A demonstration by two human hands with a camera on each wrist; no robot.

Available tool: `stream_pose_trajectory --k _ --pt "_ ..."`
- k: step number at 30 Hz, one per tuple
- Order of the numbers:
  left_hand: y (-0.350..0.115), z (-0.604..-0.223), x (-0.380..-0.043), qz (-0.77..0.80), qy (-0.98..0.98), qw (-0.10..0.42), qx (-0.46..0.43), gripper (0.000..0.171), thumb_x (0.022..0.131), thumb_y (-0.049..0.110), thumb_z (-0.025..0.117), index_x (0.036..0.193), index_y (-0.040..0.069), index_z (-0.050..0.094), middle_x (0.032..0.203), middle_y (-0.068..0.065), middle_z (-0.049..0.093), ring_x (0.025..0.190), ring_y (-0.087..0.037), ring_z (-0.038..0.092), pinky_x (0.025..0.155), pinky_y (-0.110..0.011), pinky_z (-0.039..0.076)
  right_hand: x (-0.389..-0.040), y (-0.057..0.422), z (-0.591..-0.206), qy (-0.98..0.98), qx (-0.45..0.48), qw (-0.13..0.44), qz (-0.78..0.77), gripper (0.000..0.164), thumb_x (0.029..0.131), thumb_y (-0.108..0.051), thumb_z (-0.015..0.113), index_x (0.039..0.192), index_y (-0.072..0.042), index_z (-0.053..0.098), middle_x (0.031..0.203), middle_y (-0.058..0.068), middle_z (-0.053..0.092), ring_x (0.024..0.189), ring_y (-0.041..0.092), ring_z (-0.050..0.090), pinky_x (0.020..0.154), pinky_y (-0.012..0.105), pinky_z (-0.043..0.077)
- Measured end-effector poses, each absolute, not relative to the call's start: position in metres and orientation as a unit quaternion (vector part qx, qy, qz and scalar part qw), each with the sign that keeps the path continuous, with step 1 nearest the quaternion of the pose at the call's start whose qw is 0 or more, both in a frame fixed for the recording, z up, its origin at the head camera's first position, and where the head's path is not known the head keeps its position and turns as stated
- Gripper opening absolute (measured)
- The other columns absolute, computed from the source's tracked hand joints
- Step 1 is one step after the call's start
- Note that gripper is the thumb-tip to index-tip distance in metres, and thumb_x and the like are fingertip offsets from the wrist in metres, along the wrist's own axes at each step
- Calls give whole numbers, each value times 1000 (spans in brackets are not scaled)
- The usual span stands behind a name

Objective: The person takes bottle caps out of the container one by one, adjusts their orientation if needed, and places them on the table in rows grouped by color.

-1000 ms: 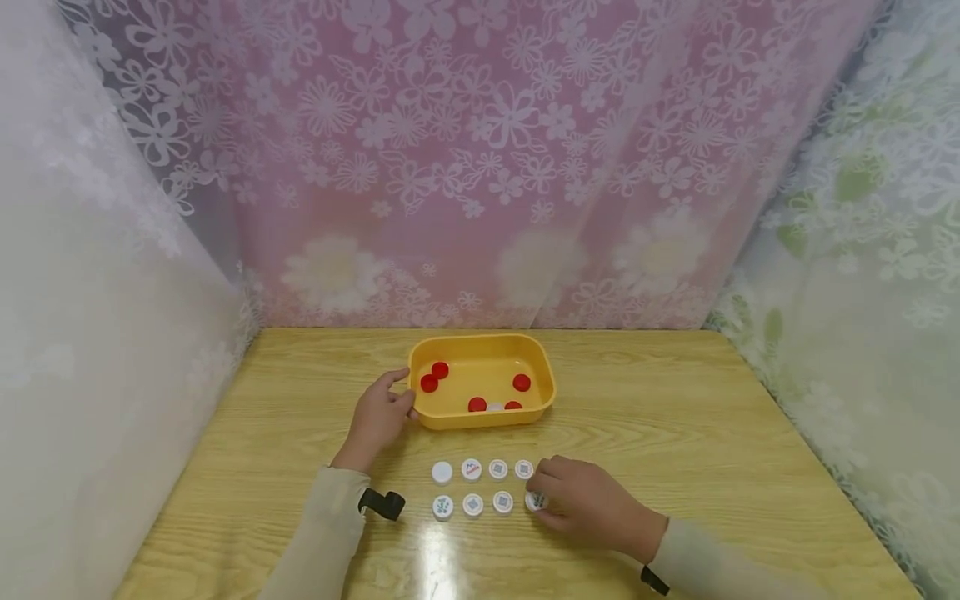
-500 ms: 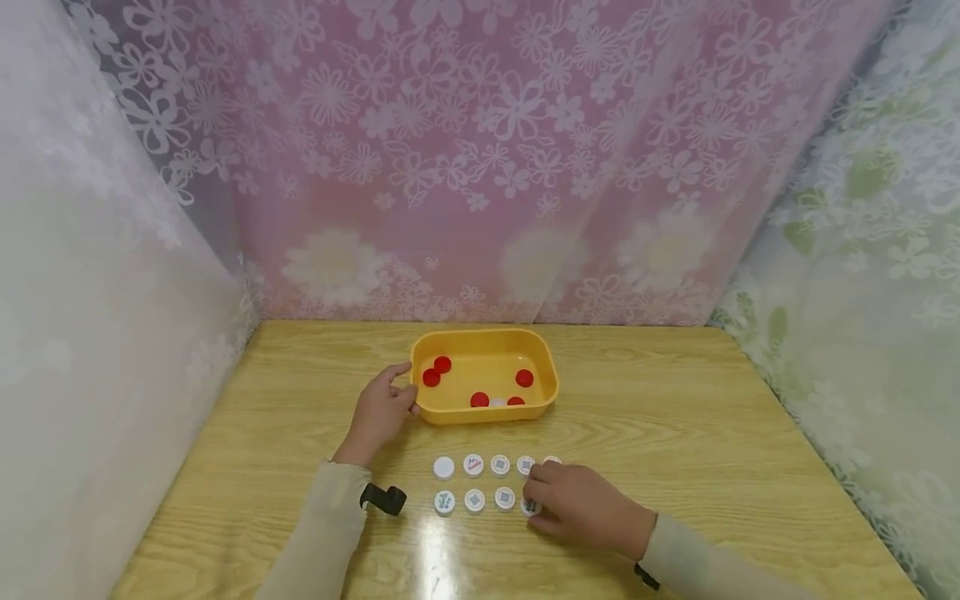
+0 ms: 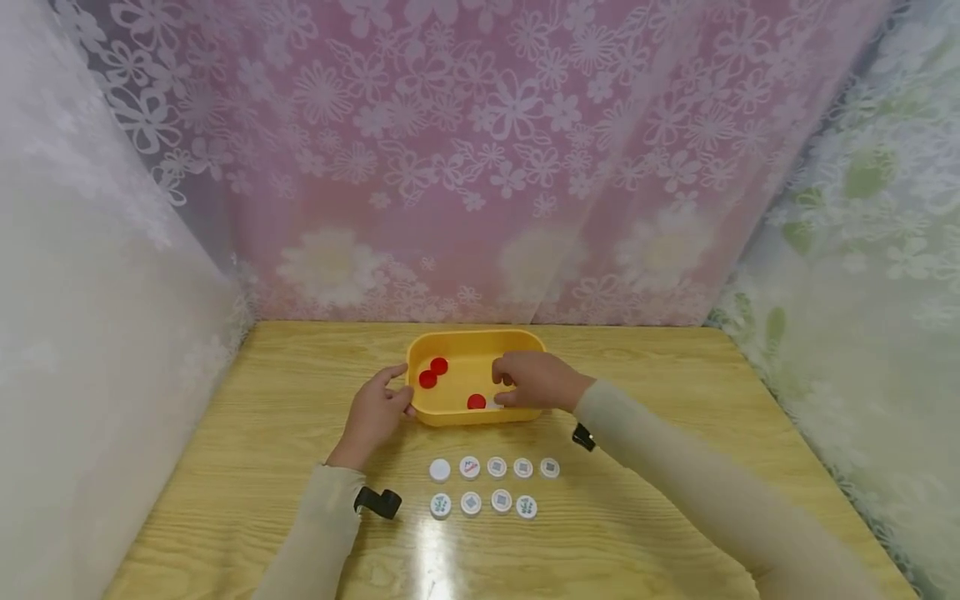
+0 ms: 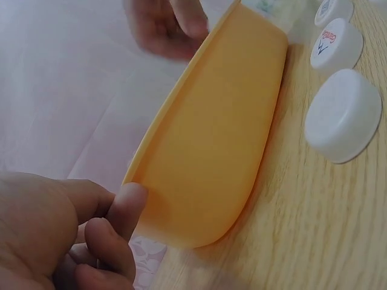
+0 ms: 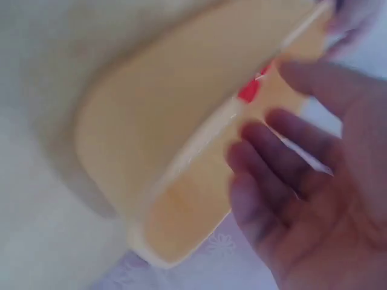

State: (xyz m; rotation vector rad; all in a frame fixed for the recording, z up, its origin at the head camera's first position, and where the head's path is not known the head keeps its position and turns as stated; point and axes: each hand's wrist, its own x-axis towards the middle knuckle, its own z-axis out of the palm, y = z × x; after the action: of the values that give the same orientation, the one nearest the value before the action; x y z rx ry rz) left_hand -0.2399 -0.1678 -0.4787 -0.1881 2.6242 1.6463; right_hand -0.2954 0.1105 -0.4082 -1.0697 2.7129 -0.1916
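Observation:
My left hand [image 3: 375, 419] pinches the left end of a yellow plastic basin [image 3: 457, 418], with a fingertip on the outer wall in the left wrist view. My right hand [image 3: 546, 381] is over the basin's right half, its fingers relaxed and apart with nothing between them in the right wrist view. Two red bottle caps [image 3: 438, 366] lie together at the basin's left side. A third red cap [image 3: 476, 402] sits by the front wall, beside a partly hidden white cap. The right hand covers the rest of the basin floor.
In front of the basin, white bottle caps [image 3: 497, 467] stand in two rows on the wooden table [image 3: 660, 400], several with printed tops. A pink floral curtain [image 3: 480, 167] hangs behind the table, and pale sheets [image 3: 862, 250] flank it.
My right hand has left the front row's right-hand cap, which stays on the table, and moved up and away into the basin. The left hand stays at the basin's end.

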Motion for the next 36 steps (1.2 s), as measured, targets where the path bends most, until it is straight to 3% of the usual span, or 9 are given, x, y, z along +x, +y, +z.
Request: stream_pose_trajectory --k 4,9,17,28,36 --pt "-171 -480 -241 536 842 25 -59 51 104 22 61 153 14 50 76 -7 72 51 -19 47 48 -26 33 -323 86 -413 901 -386 196 29 32 94 -37 76 116 -14 69 101 -1 70 84 15 60 84 34 53" --pt "-169 -478 -242 532 844 18 -64 49 104 22 62 151 14 52 74 -5 72 51 -18 45 48 -26 33 -335 76 -421 889 -380 244 77 24 93 -41 76 107 -22 69 91 -8 67 81 15 60 82 33 52" --pt "-167 -477 -243 538 839 26 -81 45 104 22 61 148 13 54 74 -6 72 55 -19 53 49 -26 39 -340 73 -436 891 -363 259 83 17 94 -39 75 88 -28 64 78 -8 62 77 16 57 77 31 48" --pt "-167 -480 -242 539 838 19 -81 45 103 20 62 147 13 54 71 -6 71 59 -23 59 50 -26 40 -350 79 -436 894 -366 252 63 12 93 -31 78 96 -25 69 91 -9 63 86 17 57 85 32 49" --pt "-166 -481 -244 541 837 21 -77 46 104 19 61 149 13 51 72 -8 72 61 -26 64 50 -26 43 -357 83 -441 874 -423 206 121 7 96 -27 74 93 -24 68 87 -6 59 83 18 53 84 32 47"
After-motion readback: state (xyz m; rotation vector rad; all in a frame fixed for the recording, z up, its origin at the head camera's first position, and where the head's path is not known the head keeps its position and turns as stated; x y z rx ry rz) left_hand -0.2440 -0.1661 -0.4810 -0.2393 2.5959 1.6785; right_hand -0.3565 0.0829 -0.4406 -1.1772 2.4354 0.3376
